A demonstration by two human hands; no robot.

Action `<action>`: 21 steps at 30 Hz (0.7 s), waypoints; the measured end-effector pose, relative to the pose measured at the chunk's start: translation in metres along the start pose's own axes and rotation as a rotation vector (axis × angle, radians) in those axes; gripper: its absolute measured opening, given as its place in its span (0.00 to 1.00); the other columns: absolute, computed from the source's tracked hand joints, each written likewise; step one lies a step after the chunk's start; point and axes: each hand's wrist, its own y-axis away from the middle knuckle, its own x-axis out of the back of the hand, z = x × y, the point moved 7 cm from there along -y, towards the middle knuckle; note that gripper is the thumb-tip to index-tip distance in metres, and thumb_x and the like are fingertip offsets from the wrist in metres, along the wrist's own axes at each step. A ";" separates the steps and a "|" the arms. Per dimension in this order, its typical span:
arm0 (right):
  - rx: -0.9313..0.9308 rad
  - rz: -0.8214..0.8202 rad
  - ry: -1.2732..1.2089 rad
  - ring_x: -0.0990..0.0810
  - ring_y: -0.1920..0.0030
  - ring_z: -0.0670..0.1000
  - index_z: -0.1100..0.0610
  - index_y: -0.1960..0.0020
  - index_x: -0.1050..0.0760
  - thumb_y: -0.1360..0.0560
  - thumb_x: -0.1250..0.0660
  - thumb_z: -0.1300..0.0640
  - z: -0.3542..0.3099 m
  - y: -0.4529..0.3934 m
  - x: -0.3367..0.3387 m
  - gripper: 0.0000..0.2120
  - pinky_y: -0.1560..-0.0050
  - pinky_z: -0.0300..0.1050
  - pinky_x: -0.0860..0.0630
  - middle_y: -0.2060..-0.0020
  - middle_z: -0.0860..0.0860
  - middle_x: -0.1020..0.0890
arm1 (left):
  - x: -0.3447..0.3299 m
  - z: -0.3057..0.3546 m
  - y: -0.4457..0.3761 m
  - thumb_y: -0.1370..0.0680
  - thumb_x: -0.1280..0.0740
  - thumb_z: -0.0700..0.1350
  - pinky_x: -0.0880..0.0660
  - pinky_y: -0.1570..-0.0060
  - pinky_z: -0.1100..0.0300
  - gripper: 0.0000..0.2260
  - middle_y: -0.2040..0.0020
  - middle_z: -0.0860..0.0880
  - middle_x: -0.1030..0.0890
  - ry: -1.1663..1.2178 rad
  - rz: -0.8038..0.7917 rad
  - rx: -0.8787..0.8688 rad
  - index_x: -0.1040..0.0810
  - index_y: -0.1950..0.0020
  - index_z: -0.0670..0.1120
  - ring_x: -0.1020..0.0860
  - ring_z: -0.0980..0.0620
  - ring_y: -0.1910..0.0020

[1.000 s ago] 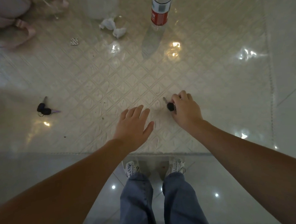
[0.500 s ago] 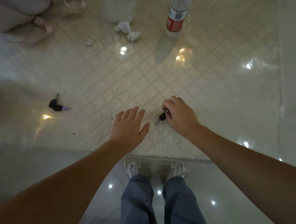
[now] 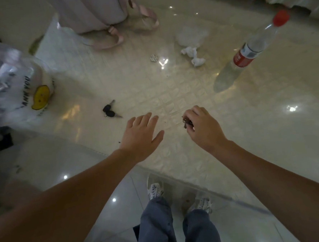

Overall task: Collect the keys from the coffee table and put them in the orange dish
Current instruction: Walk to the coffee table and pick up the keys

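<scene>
Pinching 1st key bunch (image 3: 187, 123) in right hand (image 3: 202, 128), left hand (image 3: 141, 136) spread; next prob 2nd keys (image 3: 109, 112), dish not in view.

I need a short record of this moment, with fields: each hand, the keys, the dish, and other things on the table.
right hand: shut on held keys, lifted off the coffee table
left hand: open, empty, palm down above the table
loose keys: lying on the table, left of both hands
orange dish: not in view
other things: water bottle, crumpled tissue, plastic bag
</scene>
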 end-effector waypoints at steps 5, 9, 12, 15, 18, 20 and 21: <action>0.048 -0.019 -0.039 0.27 0.50 0.53 0.57 0.49 0.26 0.28 0.33 0.64 -0.044 -0.033 -0.005 0.08 0.62 0.45 0.27 0.51 0.52 0.25 | 0.018 -0.047 0.009 0.20 0.50 0.62 0.37 0.30 0.45 0.27 0.26 0.44 0.32 0.026 0.048 0.066 0.37 0.27 0.47 0.33 0.43 0.29; 0.063 -0.029 -0.067 0.27 0.51 0.52 0.56 0.50 0.26 0.28 0.34 0.63 -0.071 -0.059 -0.013 0.07 0.61 0.45 0.26 0.52 0.51 0.25 | 0.019 -0.087 0.008 0.20 0.48 0.61 0.38 0.28 0.45 0.27 0.25 0.44 0.33 0.025 0.043 0.107 0.38 0.26 0.47 0.34 0.43 0.28; 0.035 -0.041 -0.092 0.28 0.51 0.50 0.55 0.50 0.26 0.27 0.34 0.63 -0.082 -0.076 -0.027 0.07 0.61 0.42 0.29 0.52 0.49 0.26 | 0.014 -0.113 0.002 0.21 0.45 0.61 0.38 0.29 0.46 0.27 0.25 0.46 0.34 0.015 0.032 0.139 0.39 0.26 0.48 0.35 0.44 0.27; 0.016 -0.050 -0.110 0.28 0.51 0.49 0.55 0.50 0.27 0.27 0.34 0.63 -0.089 -0.090 -0.041 0.07 0.62 0.39 0.30 0.52 0.48 0.26 | 0.008 -0.132 -0.008 0.21 0.43 0.60 0.36 0.31 0.47 0.27 0.26 0.45 0.33 -0.013 0.022 0.135 0.39 0.27 0.48 0.34 0.44 0.28; -0.008 -0.066 -0.126 0.28 0.52 0.49 0.54 0.50 0.27 0.27 0.33 0.62 -0.092 -0.100 -0.059 0.08 0.62 0.42 0.27 0.52 0.48 0.26 | -0.002 -0.147 -0.023 0.22 0.39 0.58 0.36 0.32 0.46 0.27 0.26 0.44 0.34 -0.053 -0.008 0.102 0.38 0.27 0.47 0.34 0.43 0.29; -0.015 -0.091 -0.128 0.28 0.52 0.48 0.53 0.51 0.27 0.27 0.34 0.62 -0.094 -0.105 -0.074 0.07 0.62 0.44 0.26 0.52 0.47 0.26 | -0.009 -0.157 -0.033 0.24 0.36 0.56 0.35 0.32 0.45 0.29 0.25 0.43 0.36 -0.074 -0.037 0.092 0.38 0.27 0.47 0.36 0.41 0.28; -0.019 -0.098 -0.130 0.28 0.52 0.48 0.53 0.51 0.28 0.27 0.34 0.62 -0.094 -0.107 -0.080 0.07 0.62 0.44 0.26 0.52 0.47 0.27 | -0.013 -0.162 -0.038 0.24 0.35 0.56 0.35 0.33 0.44 0.30 0.24 0.43 0.37 -0.089 -0.055 0.092 0.39 0.26 0.48 0.37 0.41 0.28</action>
